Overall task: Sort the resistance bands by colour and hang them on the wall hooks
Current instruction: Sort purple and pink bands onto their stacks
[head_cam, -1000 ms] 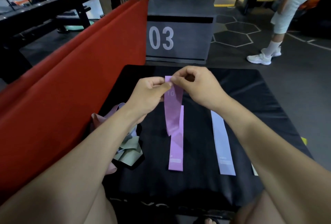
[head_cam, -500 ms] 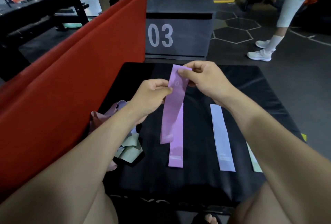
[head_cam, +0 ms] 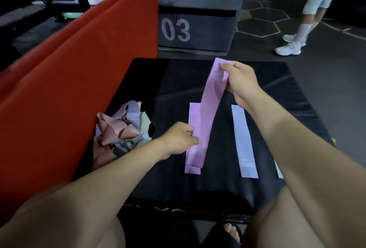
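A purple resistance band (head_cam: 210,105) stretches slantwise between my hands above a black mat (head_cam: 277,97). My right hand (head_cam: 240,83) pinches its far end and my left hand (head_cam: 181,138) pinches its near end. Under it a second purple band (head_cam: 192,169) lies flat on the mat, mostly covered. A pale lilac band (head_cam: 244,142) lies flat to the right, and a slip of a pale green band (head_cam: 279,171) shows beside my right forearm. A tangled heap of pink, lilac and green bands (head_cam: 120,129) sits at the mat's left edge. No wall hooks are in view.
A red padded mat (head_cam: 59,81) stands along the left side. A grey box marked 03 (head_cam: 198,20) stands beyond the black mat. A person in white shoes (head_cam: 291,45) stands on the floor at the far right. My knees frame the bottom of the view.
My left hand slid down from the band's top to its lower end. My right hand moved farther away with the top end, so the band now lies stretched over the flat purple one.
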